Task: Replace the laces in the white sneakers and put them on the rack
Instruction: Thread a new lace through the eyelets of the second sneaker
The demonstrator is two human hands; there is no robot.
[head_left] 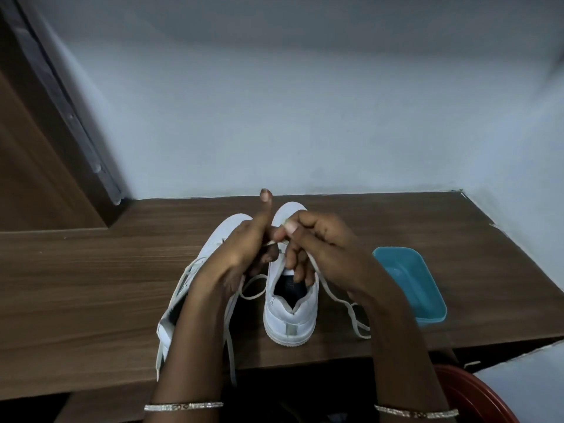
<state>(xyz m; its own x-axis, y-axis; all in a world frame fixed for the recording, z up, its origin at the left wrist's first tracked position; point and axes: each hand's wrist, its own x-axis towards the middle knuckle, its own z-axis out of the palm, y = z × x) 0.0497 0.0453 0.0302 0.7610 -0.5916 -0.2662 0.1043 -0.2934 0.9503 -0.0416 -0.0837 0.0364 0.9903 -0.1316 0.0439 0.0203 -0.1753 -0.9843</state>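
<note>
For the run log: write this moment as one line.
left hand: on lace | right hand: pinching lace | sneaker: upright on table

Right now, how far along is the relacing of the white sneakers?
Nothing looks finished. In hand: the left hand and right hand pinch a white lace over the upright white sneaker. The other white sneaker lies tipped beside it with laces trailing over the brown wooden table edge. No rack is visible; racking remains.
</note>
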